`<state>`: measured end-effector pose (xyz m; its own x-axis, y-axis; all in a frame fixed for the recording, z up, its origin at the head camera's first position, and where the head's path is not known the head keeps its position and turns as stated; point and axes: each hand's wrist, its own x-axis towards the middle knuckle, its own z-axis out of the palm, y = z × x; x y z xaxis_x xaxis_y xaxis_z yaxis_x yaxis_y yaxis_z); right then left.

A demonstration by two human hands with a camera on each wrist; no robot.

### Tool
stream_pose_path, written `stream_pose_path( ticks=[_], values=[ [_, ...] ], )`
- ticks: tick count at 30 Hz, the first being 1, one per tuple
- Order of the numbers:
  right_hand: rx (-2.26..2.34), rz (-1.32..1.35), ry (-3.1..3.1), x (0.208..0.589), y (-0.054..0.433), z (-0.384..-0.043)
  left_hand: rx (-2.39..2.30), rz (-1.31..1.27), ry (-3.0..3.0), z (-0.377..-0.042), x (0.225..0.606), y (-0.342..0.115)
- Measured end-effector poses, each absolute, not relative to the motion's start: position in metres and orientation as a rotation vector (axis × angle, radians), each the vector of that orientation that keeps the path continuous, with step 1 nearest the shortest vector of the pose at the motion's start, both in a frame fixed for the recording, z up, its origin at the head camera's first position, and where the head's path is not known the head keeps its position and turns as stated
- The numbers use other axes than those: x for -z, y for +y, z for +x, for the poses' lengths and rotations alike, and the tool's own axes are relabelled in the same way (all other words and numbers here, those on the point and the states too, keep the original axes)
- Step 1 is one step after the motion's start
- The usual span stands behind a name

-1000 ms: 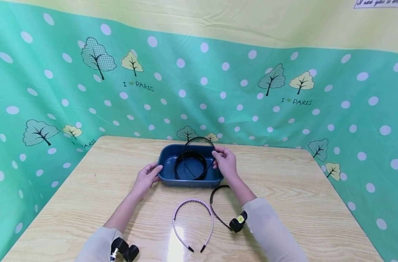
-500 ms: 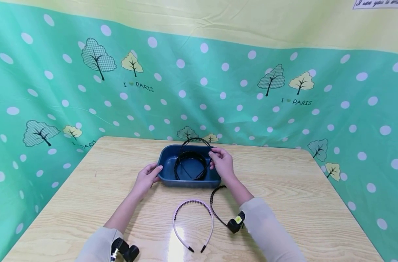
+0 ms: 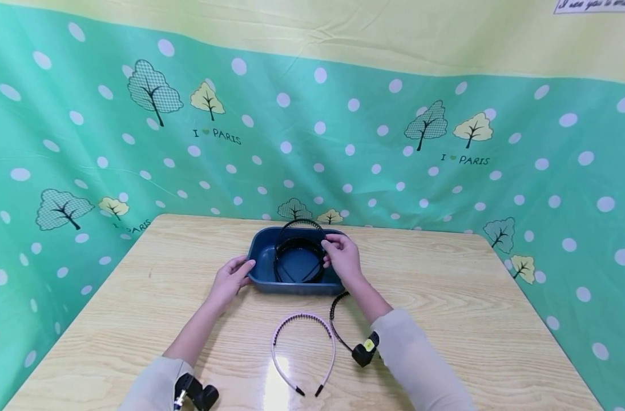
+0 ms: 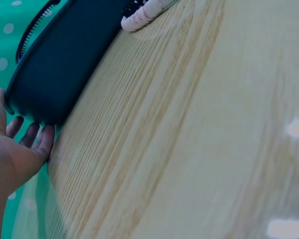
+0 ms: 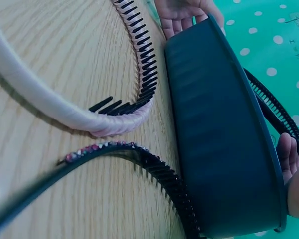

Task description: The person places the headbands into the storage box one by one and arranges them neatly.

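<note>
Cloth [image 3: 312, 142] reads "PARIS"; right grip [image 3: 344, 256] pinches black headband [image 3: 300, 221], left grip [image 3: 233, 278] holds blue tub [image 3: 297, 289].

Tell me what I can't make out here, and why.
- Black headband on the table: its right side; head view, behind the right forearm; right wrist view, cut off by the bottom edge.
- Headbands in the tray: how many; head view, dark and overlapping.
- Sign: full wording; head view, cut off by the top and right edges.
</note>
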<state>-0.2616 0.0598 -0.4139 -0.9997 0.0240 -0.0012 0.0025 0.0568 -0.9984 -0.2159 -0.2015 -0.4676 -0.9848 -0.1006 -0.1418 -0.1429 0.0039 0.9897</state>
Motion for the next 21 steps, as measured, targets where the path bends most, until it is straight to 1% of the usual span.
stream_pose_path(
  ticks=[21],
  values=[
    [-2.13, -0.074, -2.402, 0.4204, 0.0577, -0.2665, -2.211, -0.286, 2.173, -0.2163, 0.4676, -0.1996]
  ],
)
